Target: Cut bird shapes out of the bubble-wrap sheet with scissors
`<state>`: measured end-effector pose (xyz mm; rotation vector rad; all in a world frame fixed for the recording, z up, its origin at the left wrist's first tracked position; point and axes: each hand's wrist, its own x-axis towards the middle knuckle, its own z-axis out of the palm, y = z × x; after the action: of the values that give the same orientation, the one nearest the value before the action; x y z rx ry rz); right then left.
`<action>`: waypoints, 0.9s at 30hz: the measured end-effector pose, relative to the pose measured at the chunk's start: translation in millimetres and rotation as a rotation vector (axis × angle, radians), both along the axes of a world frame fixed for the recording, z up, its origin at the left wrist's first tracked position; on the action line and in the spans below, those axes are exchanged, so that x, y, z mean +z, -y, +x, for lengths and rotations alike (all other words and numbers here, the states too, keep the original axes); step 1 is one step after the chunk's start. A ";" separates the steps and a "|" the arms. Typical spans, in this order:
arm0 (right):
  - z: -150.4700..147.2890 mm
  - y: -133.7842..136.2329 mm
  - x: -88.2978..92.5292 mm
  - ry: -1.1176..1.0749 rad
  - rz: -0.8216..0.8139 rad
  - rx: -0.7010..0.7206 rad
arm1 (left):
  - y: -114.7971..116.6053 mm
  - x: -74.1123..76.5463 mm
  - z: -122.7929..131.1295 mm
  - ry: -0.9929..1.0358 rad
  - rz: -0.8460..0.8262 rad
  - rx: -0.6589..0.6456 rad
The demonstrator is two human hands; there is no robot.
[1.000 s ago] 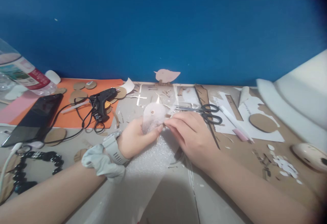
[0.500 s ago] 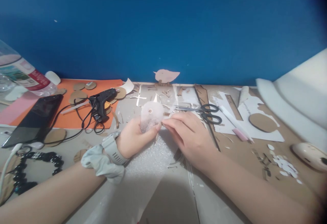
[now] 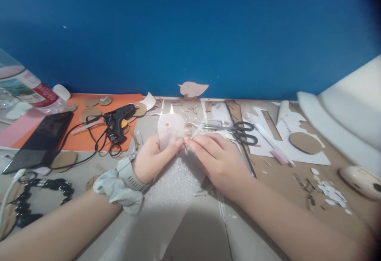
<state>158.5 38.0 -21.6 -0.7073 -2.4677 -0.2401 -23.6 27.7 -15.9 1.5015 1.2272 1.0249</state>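
My left hand [image 3: 150,158], with a grey watch and a pale scrunchie on the wrist, pinches a rounded pale pink foam cut-out [image 3: 170,128] with a small hole in it and holds it upright. My right hand [image 3: 217,156] meets it from the right, its fingertips pressed together at the cut-out's lower right edge. What those fingertips grip is too small to make out. Both hands hover over a sheet of white foam wrap [image 3: 171,189] lying on the table.
Black scissors [image 3: 242,131] lie just right of my hands, by white paper and a cardboard oval [image 3: 305,142]. A black glue gun [image 3: 119,114] with its cord sits on orange paper to the left, near a phone [image 3: 41,139], a bottle [image 3: 25,88] and black beads [image 3: 35,195]. A pink bird shape [image 3: 193,89] stands against the blue wall.
Both hands have shifted a little to the left and away from me, and the pink cut-out has moved with them and turned slightly.
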 end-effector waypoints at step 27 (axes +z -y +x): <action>-11.4 5.0 9.6 -0.494 -0.814 -0.156 | 0.1 -1.1 -1.7 -0.082 0.039 0.036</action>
<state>147.2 33.0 -12.1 -1.1177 -1.9738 0.8335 -25.3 27.5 -16.9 1.5701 1.3026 1.0256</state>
